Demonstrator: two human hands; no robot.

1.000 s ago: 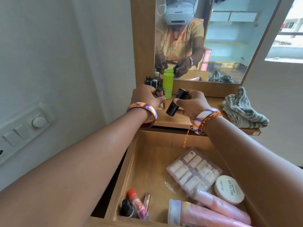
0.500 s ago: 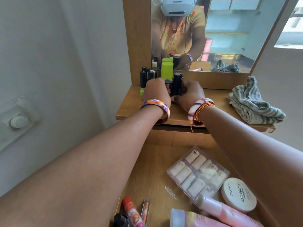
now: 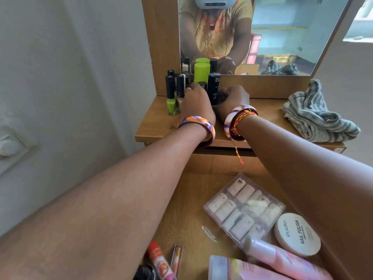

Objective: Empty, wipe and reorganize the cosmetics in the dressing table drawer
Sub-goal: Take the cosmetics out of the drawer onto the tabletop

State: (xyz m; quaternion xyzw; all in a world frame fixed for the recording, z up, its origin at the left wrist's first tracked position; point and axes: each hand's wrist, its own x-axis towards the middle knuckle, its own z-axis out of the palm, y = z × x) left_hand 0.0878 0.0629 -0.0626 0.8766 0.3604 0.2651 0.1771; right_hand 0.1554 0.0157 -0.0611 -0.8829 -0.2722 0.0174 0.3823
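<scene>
open drawer [image 3: 197, 201] holds a clear nail-tip case [image 3: 244, 209], round zudio nail polish remover wipes tub [image 3: 297, 234], two pink bottles [image 3: 278, 257], red tube [image 3: 160, 261]. on the dressing table top [image 3: 157, 122]: right hand [image 3: 232, 100] wraps a black tube [image 3: 214, 87]; left hand [image 3: 196, 102] among bottles, grip unclear. green nail polish [image 3: 171, 98], striped cloth [image 3: 316, 116] at right.

Readable print on two cosmetics

The round cream compact [image 3: 297, 233] in the drawer reads "zudio" and "NAIL POLISH" on its lid; the upright black tube [image 3: 214, 85] on the bench shows "Blue Hea…" and "HD", the rest hidden.
</scene>
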